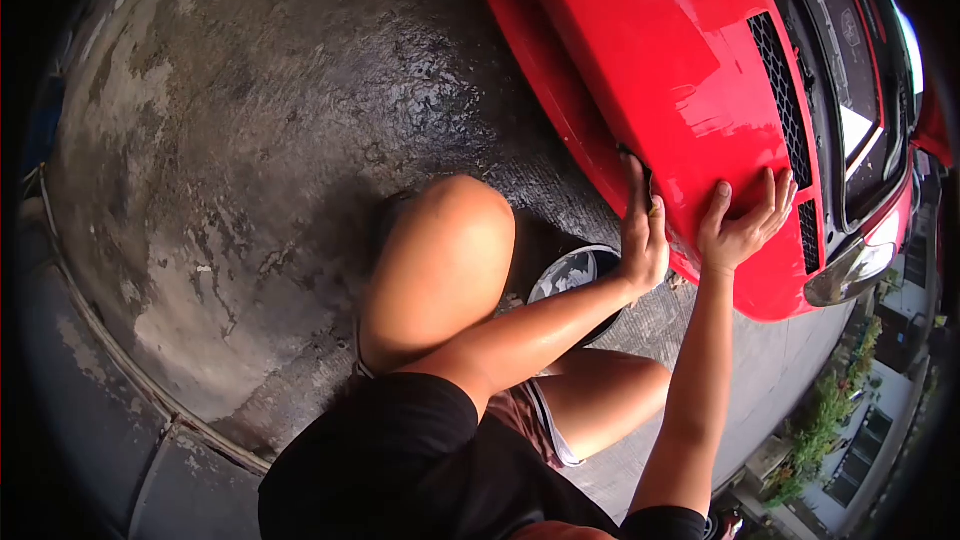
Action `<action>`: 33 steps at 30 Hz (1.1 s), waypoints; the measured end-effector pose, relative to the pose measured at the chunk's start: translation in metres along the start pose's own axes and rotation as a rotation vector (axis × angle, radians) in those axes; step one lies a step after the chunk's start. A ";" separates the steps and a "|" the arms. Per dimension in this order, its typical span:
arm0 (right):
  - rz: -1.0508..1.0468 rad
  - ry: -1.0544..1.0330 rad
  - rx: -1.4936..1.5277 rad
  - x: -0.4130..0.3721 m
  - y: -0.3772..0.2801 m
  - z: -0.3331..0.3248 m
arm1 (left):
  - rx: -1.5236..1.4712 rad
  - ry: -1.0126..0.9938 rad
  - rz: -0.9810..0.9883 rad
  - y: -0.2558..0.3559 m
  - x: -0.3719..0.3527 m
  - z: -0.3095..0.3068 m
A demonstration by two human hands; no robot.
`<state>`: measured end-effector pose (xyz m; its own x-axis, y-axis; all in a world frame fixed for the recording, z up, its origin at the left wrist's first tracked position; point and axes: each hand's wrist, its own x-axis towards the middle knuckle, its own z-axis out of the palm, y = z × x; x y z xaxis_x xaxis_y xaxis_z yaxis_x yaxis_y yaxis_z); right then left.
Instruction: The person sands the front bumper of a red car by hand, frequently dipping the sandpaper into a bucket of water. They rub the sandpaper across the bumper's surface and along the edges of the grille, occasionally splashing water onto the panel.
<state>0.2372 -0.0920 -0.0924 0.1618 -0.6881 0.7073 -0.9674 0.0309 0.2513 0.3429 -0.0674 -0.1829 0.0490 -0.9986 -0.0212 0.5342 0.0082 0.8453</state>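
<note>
A glossy red car bumper (690, 70) with dark honeycomb grille openings (778, 90) fills the upper right, wet-looking in patches. My right hand (745, 228) lies against the red surface near the grille, fingers spread and holding nothing. Closer to the bumper's lower edge, my left hand (643, 235) presses on it. A thin dark piece and a small yellow bit show at its fingers, too little to name. Below that hand, beside my bent legs (440, 260), stands a dark bucket (603, 330) with greyish liquid in it, partly hidden by my left forearm.
Rough concrete floor (250, 140), wet near the bumper, spreads to the left. A raised edge (110, 355) runs along the floor at lower left. Green plants (830, 420) and a pale building (890, 390) are at lower right. The car's lamp (850, 275) sits beyond my right hand.
</note>
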 end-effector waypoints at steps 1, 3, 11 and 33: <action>-0.005 -0.001 -0.007 0.001 -0.001 0.000 | -0.047 0.069 -0.002 -0.001 0.014 -0.001; -0.004 -0.001 -0.004 0.003 -0.003 0.001 | -0.245 0.169 -0.015 -0.002 0.071 -0.014; -0.020 -0.007 0.002 0.001 0.000 0.001 | 0.022 0.054 -0.003 -0.004 0.012 -0.003; 0.025 0.031 0.023 -0.002 -0.002 0.001 | -0.515 0.162 -0.548 -0.034 0.014 -0.093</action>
<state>0.2387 -0.0913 -0.0947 0.1426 -0.6647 0.7333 -0.9754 0.0315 0.2183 0.4038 -0.0773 -0.2621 -0.2342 -0.8473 -0.4766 0.8417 -0.4220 0.3368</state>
